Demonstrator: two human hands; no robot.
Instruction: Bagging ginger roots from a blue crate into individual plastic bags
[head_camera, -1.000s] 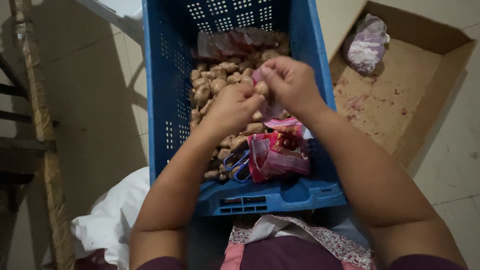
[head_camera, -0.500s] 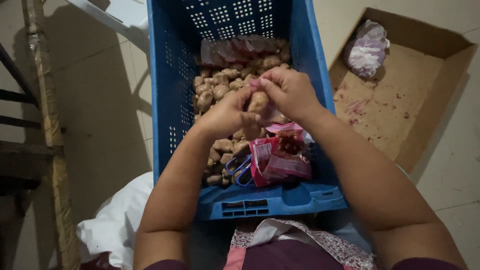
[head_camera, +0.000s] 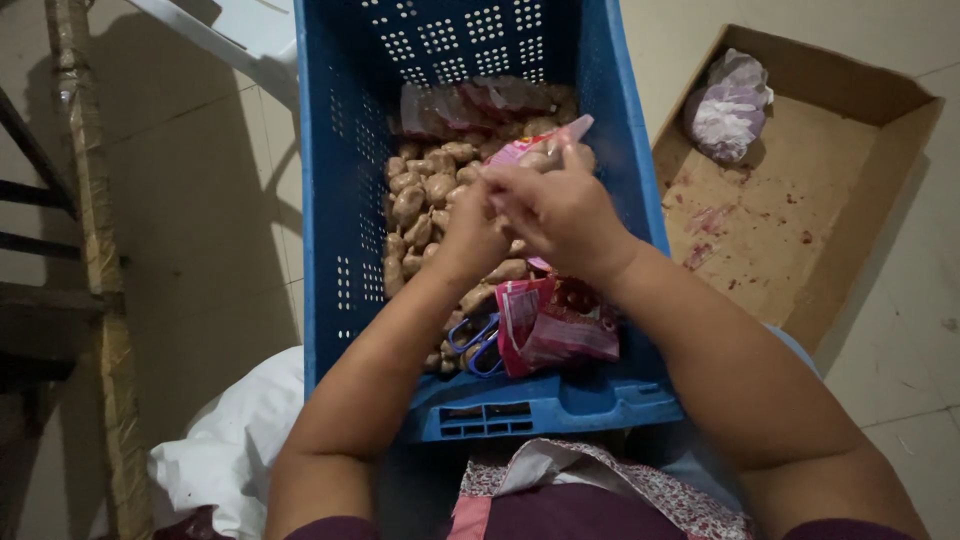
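Both hands, left hand (head_camera: 470, 225) and right hand (head_camera: 560, 205), pinch a thin pink wrapper (head_camera: 540, 148) above the crate (head_camera: 330, 200), seemingly light, soft, best held by its edge.

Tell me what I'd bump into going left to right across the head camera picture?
Wooden post → white cloth → blue crate → left hand → right hand → cardboard box.

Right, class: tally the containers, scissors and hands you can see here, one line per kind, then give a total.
Blue plastic crate: 1
Cardboard box: 1
Blue-handled scissors: 1
Hands: 2, left hand and right hand
Total: 5
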